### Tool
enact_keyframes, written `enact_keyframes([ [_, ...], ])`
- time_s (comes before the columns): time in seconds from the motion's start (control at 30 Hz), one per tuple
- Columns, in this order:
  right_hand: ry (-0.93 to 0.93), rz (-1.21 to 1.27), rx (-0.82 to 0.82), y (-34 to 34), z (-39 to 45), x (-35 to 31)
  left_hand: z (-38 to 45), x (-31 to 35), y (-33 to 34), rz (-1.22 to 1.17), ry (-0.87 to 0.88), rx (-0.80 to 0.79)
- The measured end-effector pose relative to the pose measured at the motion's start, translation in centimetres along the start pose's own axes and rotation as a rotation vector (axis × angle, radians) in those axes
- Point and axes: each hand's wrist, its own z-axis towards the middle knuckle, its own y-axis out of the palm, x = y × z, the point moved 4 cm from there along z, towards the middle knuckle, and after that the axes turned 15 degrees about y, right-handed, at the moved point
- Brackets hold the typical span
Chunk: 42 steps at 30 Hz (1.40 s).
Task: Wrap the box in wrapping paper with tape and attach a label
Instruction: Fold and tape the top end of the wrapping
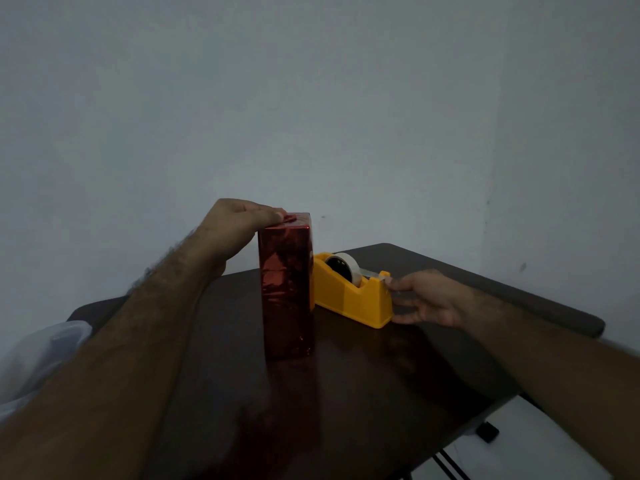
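Note:
A tall box (286, 289) wrapped in shiny red paper stands upright on the dark table (346, 393). My left hand (235, 226) rests on its top end, fingers pressing down a folded red flap. Just right of the box sits a yellow tape dispenser (353, 294) with a white tape roll (344, 266). My right hand (429, 299) is at the dispenser's cutter end, thumb and fingertips touching the tape tail there, other fingers spread against the yellow base. No label is visible.
A pale plastic bag (38, 355) lies off the table's left edge. The table's right edge drops to a white floor with black table legs (450, 465). A plain grey wall stands close behind.

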Motion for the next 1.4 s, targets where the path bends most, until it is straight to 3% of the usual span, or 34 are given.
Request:
enact_keyframes([
  [0.3,0.047,0.088,-0.022,-0.6,1.1,1.0,0.1,-0.2,-0.1,-0.011,0.003,0.012],
  [0.43,0.055,0.046,0.116,-1.0,1.4,1.9,0.1,-0.4,-0.3,-0.025,-0.01,0.009],
  [0.67,-0.109,0.237,0.078,-1.5,0.0,2.3,0.2,-0.4,0.0,-0.022,0.008,0.005],
  [0.83,-0.309,0.207,-0.012,2.0,-3.0,-1.9,0.2,-0.4,0.2,-0.002,0.021,0.008],
  [0.97,-0.34,0.202,-0.077,5.7,-5.6,-6.0,0.1,-0.4,0.2,0.002,0.02,0.013],
  [1.4,-0.548,-0.012,0.127,11.6,-10.4,-13.1,0.3,-0.6,0.1,0.013,-0.026,-0.025],
])
